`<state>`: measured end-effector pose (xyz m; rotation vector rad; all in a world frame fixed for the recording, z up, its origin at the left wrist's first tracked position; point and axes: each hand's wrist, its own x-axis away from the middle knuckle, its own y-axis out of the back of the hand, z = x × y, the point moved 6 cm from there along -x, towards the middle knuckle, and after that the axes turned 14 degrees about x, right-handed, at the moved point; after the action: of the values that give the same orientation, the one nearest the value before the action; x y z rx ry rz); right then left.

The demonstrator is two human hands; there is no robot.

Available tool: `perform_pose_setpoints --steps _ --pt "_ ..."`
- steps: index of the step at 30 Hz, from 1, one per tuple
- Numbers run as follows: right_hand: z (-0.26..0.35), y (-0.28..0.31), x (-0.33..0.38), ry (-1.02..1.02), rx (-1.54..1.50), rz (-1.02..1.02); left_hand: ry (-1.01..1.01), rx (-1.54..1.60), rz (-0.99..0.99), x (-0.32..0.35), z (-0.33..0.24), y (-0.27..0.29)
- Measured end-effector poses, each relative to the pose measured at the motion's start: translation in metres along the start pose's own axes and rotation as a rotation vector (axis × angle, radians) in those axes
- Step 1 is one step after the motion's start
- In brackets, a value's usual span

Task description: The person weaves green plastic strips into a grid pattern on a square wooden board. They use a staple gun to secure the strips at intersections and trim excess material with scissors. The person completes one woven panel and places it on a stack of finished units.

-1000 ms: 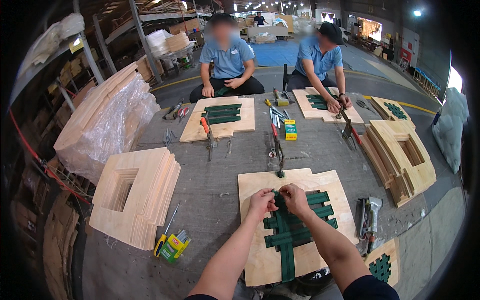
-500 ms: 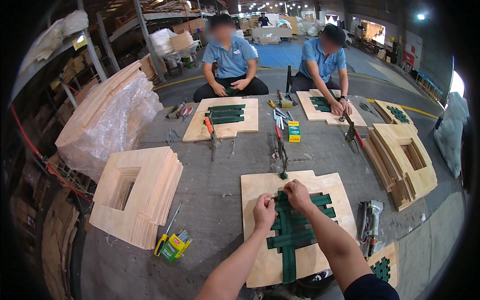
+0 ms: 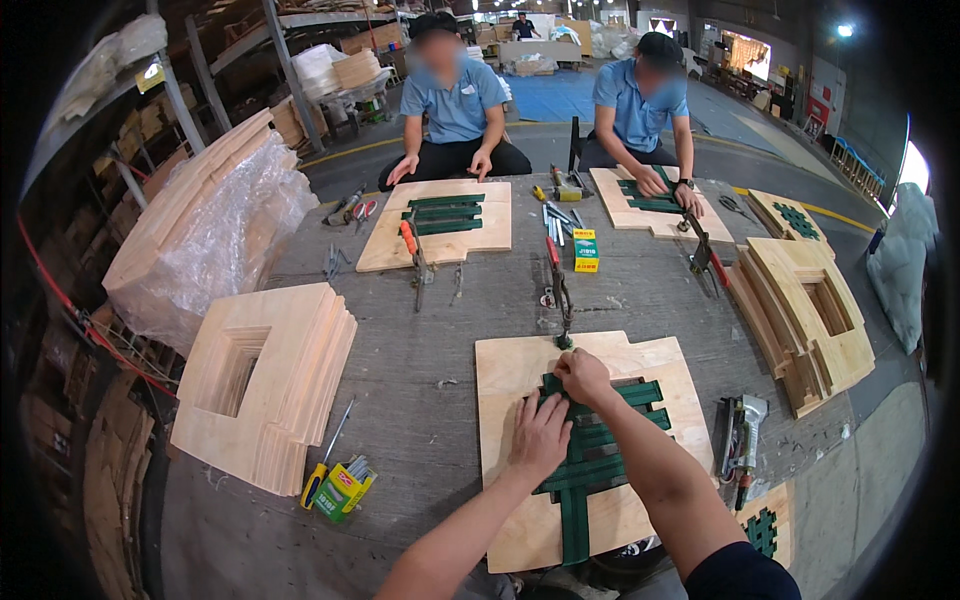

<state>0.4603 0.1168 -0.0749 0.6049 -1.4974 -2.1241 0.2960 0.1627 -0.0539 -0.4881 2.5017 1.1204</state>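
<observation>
A plywood panel [image 3: 640,525] lies on the table before me, with dark green webbing straps [image 3: 574,525] crossing its middle opening. One strap runs lengthwise over or under several crosswise ones; the weave is partly hidden by my hands. My left hand [image 3: 541,437] rests on the straps at the left, fingers stretched out. With bent, pinched fingers, my right hand [image 3: 584,379] grips the far end of the lengthwise strap. Just beyond it, a toggle clamp [image 3: 564,305] with a red handle reaches the panel's far edge.
Stacked panels stand left [image 3: 225,390] and right [image 3: 800,330]. A staple gun [image 3: 742,440] lies right of my panel; a staple box [image 3: 343,492] and yellow screwdriver [image 3: 314,484] lie left. Across the table, two people [image 3: 455,105] sit at similar panels.
My left hand has gone from a pinch at the strap's edge to lying with extended fingers on the webbing. My right hand has shifted slightly left. Across the table, the left person's hands have spread apart.
</observation>
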Motion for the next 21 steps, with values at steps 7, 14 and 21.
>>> perform_pose_setpoints --steps 7,14,21 --pt "0.005 0.003 0.000 -0.068 -0.026 -0.025 0.160 -0.219 0.187 -0.014 0.039 -0.015" --pt "0.001 0.001 -0.005 -0.146 0.004 0.047 0.192 -0.213 0.173 -0.016 0.040 -0.016" --pt "-0.020 0.021 0.006 -0.245 -0.496 0.166 0.201 -0.241 0.182 -0.018 0.035 -0.016"
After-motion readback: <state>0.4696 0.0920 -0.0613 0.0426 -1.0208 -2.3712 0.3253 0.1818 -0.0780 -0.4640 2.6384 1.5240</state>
